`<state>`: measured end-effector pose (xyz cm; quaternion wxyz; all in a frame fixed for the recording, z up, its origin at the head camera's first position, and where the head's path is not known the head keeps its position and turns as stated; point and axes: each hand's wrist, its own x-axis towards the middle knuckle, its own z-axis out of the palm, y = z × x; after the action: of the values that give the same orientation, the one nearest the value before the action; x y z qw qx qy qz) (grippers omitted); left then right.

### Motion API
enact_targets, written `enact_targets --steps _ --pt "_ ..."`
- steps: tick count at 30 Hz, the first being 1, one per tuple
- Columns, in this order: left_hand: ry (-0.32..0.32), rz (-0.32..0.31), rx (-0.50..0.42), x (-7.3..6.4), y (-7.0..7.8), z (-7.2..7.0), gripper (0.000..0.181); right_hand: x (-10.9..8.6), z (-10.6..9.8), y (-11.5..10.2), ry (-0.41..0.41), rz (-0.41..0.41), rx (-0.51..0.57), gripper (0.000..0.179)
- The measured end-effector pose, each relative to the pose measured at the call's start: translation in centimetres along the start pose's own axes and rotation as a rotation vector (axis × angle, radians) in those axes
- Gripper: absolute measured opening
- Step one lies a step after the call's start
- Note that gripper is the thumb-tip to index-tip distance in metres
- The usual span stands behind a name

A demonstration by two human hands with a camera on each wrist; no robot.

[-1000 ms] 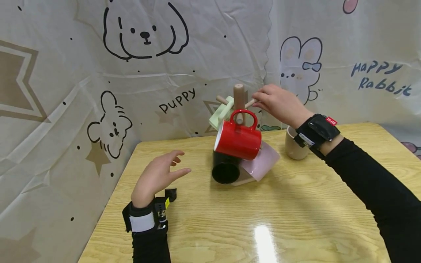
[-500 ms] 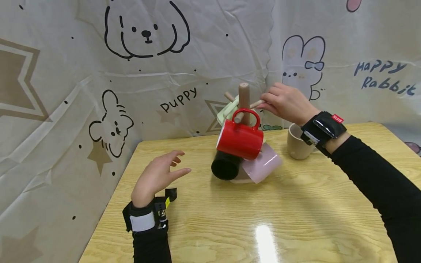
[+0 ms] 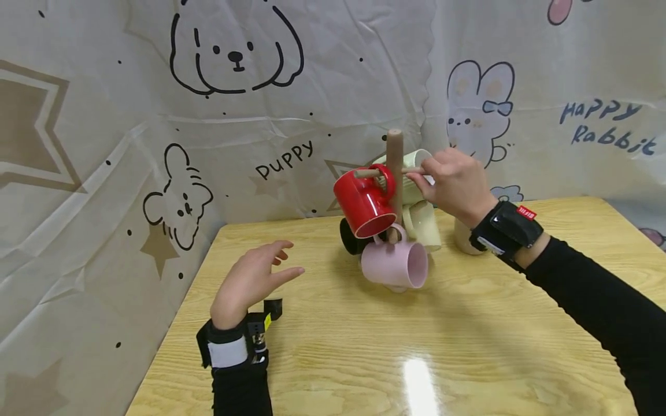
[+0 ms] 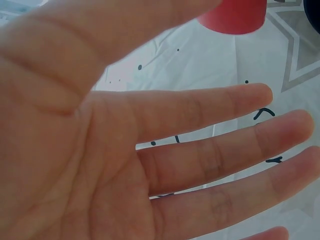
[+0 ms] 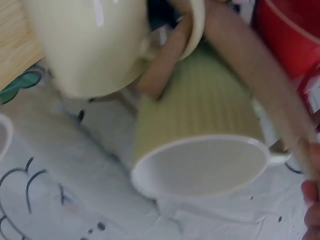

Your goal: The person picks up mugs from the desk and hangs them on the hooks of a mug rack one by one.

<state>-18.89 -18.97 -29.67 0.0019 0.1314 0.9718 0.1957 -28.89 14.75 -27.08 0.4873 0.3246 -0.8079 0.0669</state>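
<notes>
A wooden mug tree stands on the table, with mugs hanging from its pegs. My right hand pinches one upper peg between thumb and fingers. On the left hangs a red mug; a pink mug hangs low in front, its mouth facing right. A black mug is partly hidden behind them. To the right are a cream mug and a ribbed pale green mug, whose mouth shows in the right wrist view. My left hand hovers left of the tree, fingers extended, holding nothing.
A beige mug stands on the wooden table behind my right wrist, partly covered by it. A printed cloth hangs at the back and left of the table.
The mug tree has turned under my right hand. The red mug has swung left, the pink mug has come to the front, and the cream mug now shows. My left hand stays put.
</notes>
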Motion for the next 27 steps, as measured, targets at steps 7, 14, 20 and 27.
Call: enact_targets --steps 7,14,20,27 --pt "-0.003 0.01 0.003 0.2 0.5 0.3 0.052 -0.2 0.7 -1.6 0.058 0.096 -0.013 0.034" --pt "-0.015 0.01 0.005 0.4 0.8 0.4 0.053 -1.0 2.2 -1.4 0.155 0.192 0.21 0.041" --pt "-0.006 0.012 0.014 0.5 0.8 0.4 0.053 -0.8 3.5 -1.9 0.268 0.253 0.274 0.041" --pt "-0.008 0.007 0.012 0.5 0.7 0.4 0.052 -0.3 4.7 -3.2 0.381 0.228 0.146 0.032"
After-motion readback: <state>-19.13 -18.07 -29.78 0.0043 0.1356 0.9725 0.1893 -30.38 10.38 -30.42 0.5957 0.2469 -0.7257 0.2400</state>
